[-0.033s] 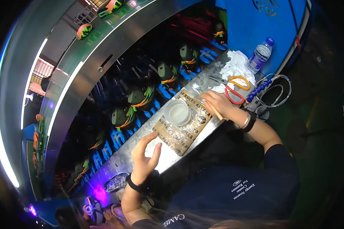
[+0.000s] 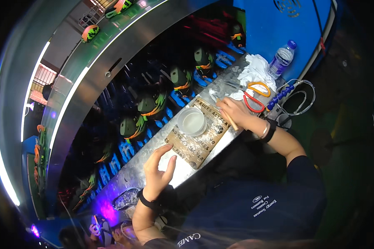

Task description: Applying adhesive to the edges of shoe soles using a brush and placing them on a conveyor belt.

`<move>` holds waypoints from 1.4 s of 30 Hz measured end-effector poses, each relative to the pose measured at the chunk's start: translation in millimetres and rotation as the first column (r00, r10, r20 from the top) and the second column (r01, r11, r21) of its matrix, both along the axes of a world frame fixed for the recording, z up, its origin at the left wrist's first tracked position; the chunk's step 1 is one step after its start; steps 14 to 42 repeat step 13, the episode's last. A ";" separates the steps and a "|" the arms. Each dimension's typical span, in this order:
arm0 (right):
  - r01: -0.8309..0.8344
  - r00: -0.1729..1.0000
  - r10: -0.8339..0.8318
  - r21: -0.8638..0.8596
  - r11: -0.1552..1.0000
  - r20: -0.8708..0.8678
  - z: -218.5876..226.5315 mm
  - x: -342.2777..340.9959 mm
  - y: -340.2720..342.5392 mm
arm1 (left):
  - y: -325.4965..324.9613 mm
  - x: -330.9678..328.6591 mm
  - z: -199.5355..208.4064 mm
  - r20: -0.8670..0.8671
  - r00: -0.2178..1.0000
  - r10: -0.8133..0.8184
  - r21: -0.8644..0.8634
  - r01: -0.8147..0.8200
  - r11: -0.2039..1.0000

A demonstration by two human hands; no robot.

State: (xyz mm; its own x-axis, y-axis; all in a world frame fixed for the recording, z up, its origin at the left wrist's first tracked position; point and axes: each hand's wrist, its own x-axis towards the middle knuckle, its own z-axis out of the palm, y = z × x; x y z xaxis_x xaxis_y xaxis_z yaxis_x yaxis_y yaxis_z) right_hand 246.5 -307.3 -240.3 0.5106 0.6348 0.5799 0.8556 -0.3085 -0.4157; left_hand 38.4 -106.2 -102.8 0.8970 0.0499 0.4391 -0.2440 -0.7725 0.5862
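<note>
My right hand (image 2: pixel 237 113) is closed on a slim wooden-handled tool (image 2: pixel 230 120), at the far right corner of a printed brown cardboard sheet (image 2: pixel 186 152). The tool's working end lies by my fingertips and is too small to make out. On the sheet stands a round clear plastic tub (image 2: pixel 192 123) with a pale, cloudy content. My left hand (image 2: pixel 157 168) hovers by the sheet's left edge, thumb and forefinger spread apart, with nothing between them. Scissors (image 2: pixel 258 94) with one orange and one red handle loop lie just beyond my right hand.
Crumpled white cloth or paper (image 2: pixel 255 72) and a purple-capped water bottle (image 2: pixel 280 60) are at the narrow metal ledge's far end, near a blue coiled hose (image 2: pixel 281 98). Beyond the ledge, shoe parts (image 2: pixel 134 126) stand on a line with blue holders. Another person's hands (image 2: pixel 119 235) hold a shoe, lower left.
</note>
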 end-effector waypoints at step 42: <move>0.168 0.980 -0.122 -0.320 0.932 0.159 -29.2 -22.1 30.8 | 14.8 22.5 -25.1 -0.145 0.923 -0.358 -0.163 0.334 0.928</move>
